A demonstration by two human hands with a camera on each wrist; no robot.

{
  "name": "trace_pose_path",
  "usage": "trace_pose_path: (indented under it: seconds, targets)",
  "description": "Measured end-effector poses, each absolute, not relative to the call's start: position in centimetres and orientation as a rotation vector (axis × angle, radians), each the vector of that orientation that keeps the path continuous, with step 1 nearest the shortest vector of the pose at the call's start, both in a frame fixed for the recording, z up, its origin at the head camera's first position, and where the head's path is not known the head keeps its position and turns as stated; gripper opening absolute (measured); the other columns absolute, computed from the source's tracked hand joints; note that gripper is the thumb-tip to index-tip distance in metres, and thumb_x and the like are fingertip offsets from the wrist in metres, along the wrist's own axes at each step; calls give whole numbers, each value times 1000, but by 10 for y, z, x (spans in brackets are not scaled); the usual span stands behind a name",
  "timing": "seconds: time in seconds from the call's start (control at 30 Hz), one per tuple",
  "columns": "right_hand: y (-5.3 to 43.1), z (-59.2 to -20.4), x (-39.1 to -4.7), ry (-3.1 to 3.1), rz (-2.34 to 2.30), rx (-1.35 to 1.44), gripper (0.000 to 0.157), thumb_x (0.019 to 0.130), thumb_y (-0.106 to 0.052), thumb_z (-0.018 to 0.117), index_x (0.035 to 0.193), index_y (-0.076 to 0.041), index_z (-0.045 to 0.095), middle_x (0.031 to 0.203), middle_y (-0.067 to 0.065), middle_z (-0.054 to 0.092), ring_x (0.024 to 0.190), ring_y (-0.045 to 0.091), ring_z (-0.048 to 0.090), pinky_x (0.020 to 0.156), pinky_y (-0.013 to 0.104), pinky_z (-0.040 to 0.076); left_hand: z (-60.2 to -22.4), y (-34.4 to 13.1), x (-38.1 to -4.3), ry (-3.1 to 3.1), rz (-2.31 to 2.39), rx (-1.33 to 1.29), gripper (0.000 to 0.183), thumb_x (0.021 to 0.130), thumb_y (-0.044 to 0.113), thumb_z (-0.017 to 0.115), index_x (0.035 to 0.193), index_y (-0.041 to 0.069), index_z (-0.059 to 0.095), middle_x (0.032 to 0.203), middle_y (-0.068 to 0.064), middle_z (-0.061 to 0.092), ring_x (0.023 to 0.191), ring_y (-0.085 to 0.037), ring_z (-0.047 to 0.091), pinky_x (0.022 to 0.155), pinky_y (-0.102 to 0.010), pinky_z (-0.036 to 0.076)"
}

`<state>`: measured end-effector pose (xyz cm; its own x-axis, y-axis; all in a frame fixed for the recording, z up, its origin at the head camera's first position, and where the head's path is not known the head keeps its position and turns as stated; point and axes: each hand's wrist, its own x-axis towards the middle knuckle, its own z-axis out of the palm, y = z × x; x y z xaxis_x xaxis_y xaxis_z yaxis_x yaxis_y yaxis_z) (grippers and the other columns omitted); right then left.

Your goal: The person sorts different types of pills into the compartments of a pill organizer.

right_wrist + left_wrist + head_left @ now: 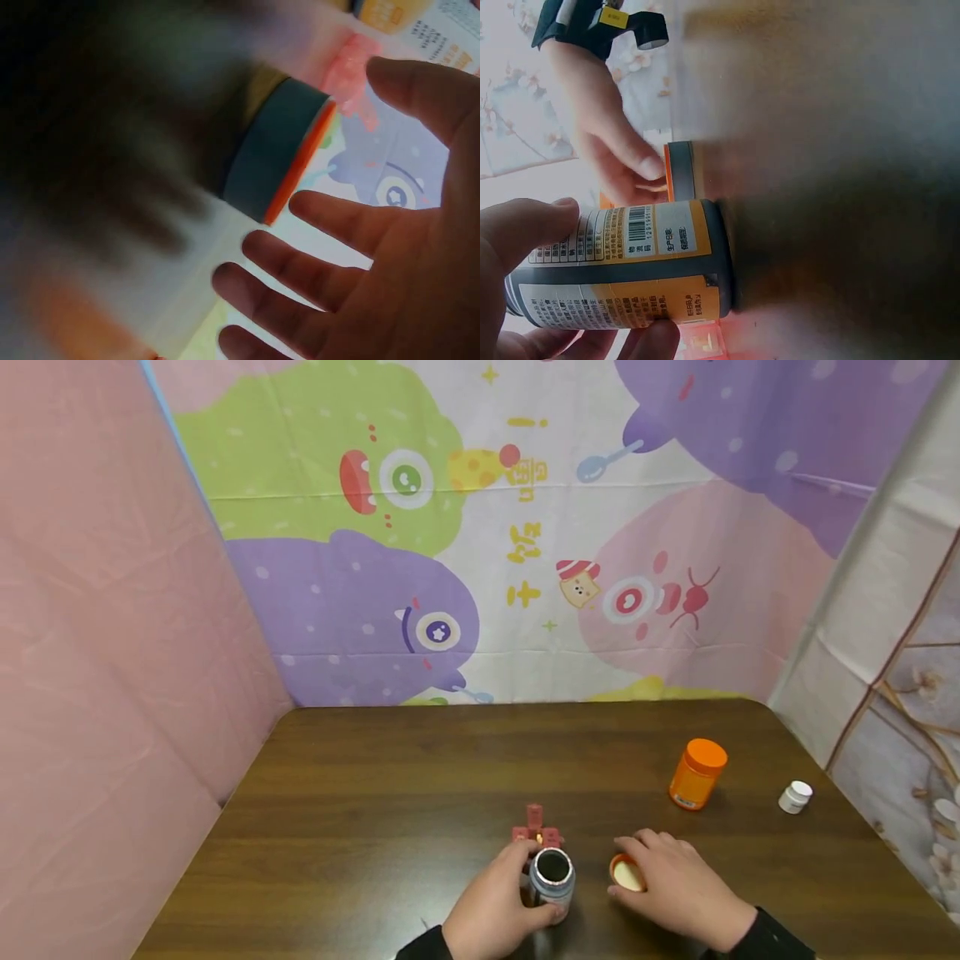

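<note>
My left hand (487, 902) grips an uncapped dark grey bottle (553, 893) around its side. Its round mouth faces up in the head view, and printed white and yellow labels show on the bottle (622, 262) in the left wrist view. To its right, a grey cap (276, 146) with an orange rim lies inside-up on the table; the cap's (628, 875) pale inside is visible in the head view. Around the cap is my right hand (678, 885), fingers spread and fairly straight. In the right wrist view its fingertips (304, 202) sit close by the rim without closing on it.
Just behind the left hand lies a small red piece with several arms (535, 828). An orange jar with an orange lid (697, 775) and a small white bottle (795, 797) stand further back on the right of the brown wooden table (360, 777). Printed cloth (525, 652) hangs behind.
</note>
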<state>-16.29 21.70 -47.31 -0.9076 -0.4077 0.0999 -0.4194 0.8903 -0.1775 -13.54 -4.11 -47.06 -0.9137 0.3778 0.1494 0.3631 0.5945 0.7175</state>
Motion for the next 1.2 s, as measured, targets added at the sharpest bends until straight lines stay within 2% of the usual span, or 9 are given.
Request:
trace_pose_path:
  seconds: [0.17, 0.37, 0.57, 0.67, 0.8, 0.9, 1.03, 1.2]
  targets:
    - [223, -477, -166, -3095, 231, 635, 56, 75, -58, 72, 111, -16, 67, 89, -4, 56, 76, 15, 48, 67, 38, 43, -470, -37, -137, 2752, 1228, 643, 59, 74, 33, 83, 122, 16, 53, 110, 5, 59, 94, -5, 56, 81, -32, 51]
    - [225, -479, -168, -3086, 241, 678, 45, 75, -51, 75, 105, -18, 68, 82, -6, 52, 72, 14, 47, 62, 36, 40, -469, -35, -138, 2725, 1224, 629, 58, 73, 35, 84, 120, 20, 53, 109, 8, 59, 94, -3, 56, 80, -32, 51]
    - [216, -475, -168, -3029, 551, 659, 41, 81, -41, 75, 113, -18, 66, 90, -7, 55, 72, 8, 50, 65, 33, 46, -468, -37, -139, 2696, 1229, 628, 57, 74, 35, 83, 119, 21, 53, 108, 9, 59, 92, -3, 57, 79, -31, 51]
    - [205, -468, -166, -2975, 798, 602, 43, 84, -44, 72, 119, -20, 63, 97, -8, 56, 75, 7, 51, 66, 29, 49, -466, -40, -139, 2664, 1230, 607, 56, 75, 36, 83, 120, 21, 52, 109, 8, 59, 93, -3, 57, 78, -32, 52]
    - [190, -455, -163, -2848, 1104, 519, 44, 86, -46, 69, 120, -19, 58, 99, -6, 59, 82, 7, 55, 75, 35, 53, -466, -45, -139, 2678, 1217, 594, 57, 75, 37, 82, 120, 21, 52, 109, 8, 58, 94, -4, 57, 79, -33, 51]
    - [181, -447, -159, -2715, 1261, 513, 42, 85, -40, 73, 115, -16, 54, 97, -2, 62, 87, 9, 58, 79, 43, 54, -466, -46, -139, 2705, 1211, 608, 57, 75, 38, 82, 119, 21, 52, 109, 8, 59, 94, -4, 57, 79, -33, 51]
    - [171, -442, -153, -2586, 1298, 597, 39, 83, -33, 76, 102, -14, 48, 102, -2, 63, 91, 10, 58, 79, 45, 53, -466, -46, -140, 2703, 1211, 622, 55, 76, 38, 82, 119, 22, 51, 110, 8, 58, 95, -4, 57, 79, -33, 52]
    - [161, -444, -150, -2573, 1288, 750, 37, 83, -38, 75, 89, -21, 43, 114, -6, 60, 98, 9, 57, 78, 43, 53, -465, -48, -141, 2656, 1209, 613, 55, 77, 40, 80, 120, 23, 50, 112, 6, 58, 93, -4, 56, 75, -31, 52]
